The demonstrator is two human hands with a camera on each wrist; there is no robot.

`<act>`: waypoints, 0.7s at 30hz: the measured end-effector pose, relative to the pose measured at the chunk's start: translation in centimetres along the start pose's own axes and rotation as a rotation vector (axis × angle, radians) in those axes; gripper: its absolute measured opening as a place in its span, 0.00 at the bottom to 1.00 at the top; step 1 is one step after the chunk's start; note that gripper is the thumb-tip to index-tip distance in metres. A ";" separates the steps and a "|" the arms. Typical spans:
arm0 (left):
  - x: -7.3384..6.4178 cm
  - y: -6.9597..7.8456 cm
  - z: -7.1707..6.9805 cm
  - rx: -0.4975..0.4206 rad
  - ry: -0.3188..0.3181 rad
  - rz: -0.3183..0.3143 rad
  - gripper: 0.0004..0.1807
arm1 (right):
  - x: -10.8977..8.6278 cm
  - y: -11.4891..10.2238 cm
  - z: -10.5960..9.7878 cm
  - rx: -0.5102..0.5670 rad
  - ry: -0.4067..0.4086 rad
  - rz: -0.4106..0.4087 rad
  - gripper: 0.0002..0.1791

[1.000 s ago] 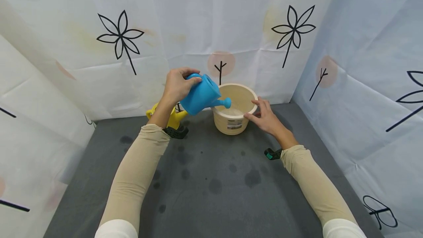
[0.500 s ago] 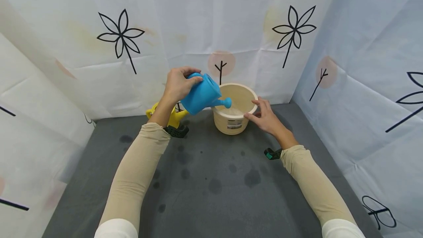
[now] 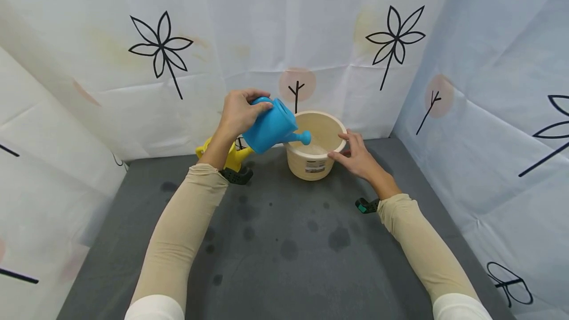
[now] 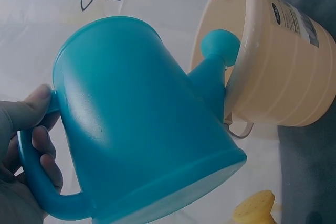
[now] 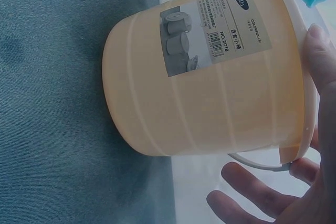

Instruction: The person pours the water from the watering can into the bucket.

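Observation:
My left hand [image 3: 238,114] grips the handle of a blue watering can [image 3: 268,128], fingers curled round it in the left wrist view. The can is tipped to the right. Its rounded spout head [image 4: 220,46] is over the near left rim of a cream plastic bucket [image 3: 299,168]. Shallow, clear water shows at the bucket's bottom. At the bucket's right rim, my right hand [image 3: 357,156] holds on with thumb [image 5: 319,51] and forefinger, while its other fingers spread free beside the wall. The bucket stands upright, its printed label [image 5: 215,32] facing front.
Behind my left wrist stands a yellow watering can [image 3: 234,158], partly hidden. A thin bail handle [image 4: 240,130] hangs at the bucket's side. The dark grey table [image 3: 284,241] has several damp spots. White patterned cloth [image 3: 249,28] encloses the back and sides.

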State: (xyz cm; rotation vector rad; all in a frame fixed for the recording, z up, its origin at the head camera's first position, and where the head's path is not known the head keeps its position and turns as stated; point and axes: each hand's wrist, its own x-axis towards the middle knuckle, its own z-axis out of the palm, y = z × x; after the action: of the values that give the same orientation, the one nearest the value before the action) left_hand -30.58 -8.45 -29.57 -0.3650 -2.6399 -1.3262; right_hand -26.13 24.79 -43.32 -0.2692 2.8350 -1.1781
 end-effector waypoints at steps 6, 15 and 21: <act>0.1 0.1 0.0 0.006 -0.012 0.000 0.18 | -0.1 -0.2 0.0 0.002 0.002 0.002 0.49; 0.2 0.4 0.0 0.010 -0.026 0.009 0.18 | -0.1 -0.1 0.0 0.014 0.003 -0.001 0.51; 0.0 0.5 -0.1 0.017 -0.025 0.013 0.18 | -0.1 -0.1 0.0 0.014 -0.001 -0.006 0.50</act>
State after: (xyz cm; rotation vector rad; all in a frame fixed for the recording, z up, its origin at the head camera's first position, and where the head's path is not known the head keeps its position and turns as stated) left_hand -30.44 -8.23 -29.13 -0.3982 -2.6628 -1.3029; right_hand -26.04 24.75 -43.27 -0.2772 2.8261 -1.1980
